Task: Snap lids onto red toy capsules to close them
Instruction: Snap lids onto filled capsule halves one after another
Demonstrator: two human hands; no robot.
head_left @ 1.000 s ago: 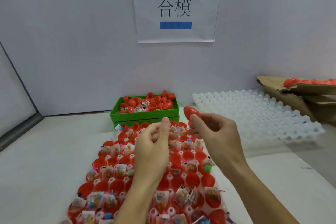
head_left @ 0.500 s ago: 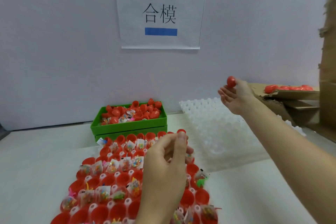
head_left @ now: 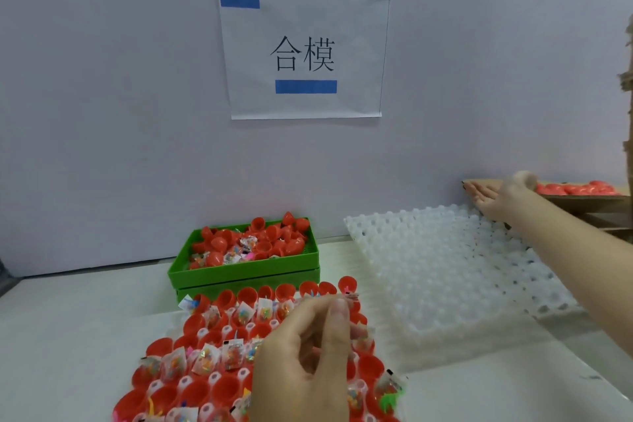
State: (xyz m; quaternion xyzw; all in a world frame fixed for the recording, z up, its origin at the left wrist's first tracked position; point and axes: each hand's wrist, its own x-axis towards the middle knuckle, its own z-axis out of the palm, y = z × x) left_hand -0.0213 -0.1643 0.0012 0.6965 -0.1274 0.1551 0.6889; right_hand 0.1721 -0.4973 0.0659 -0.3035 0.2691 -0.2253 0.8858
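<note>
A white tray of open red capsule halves [head_left: 202, 336], many with small toy packets inside, lies in front of me. My left hand [head_left: 308, 353] hovers over its middle, fingers loosely curled, with nothing visible in them. My right hand [head_left: 496, 202] is stretched far to the right at the edge of a cardboard box [head_left: 589, 204]; its fingers are straight and it holds nothing. Closed red capsules [head_left: 575, 188] lie in that box. Loose red lids [head_left: 263, 236] fill a green tray [head_left: 246, 272] behind the capsule tray.
An empty white moulded tray [head_left: 428, 267] lies to the right, under my right forearm. A paper sign [head_left: 305, 55] with blue tape hangs on the grey wall behind. A tall cardboard edge [head_left: 628, 79] stands at the far right.
My right hand carried a closed red capsule from the tray out to the cardboard box and no longer holds it. My left hand stayed over the tray.
</note>
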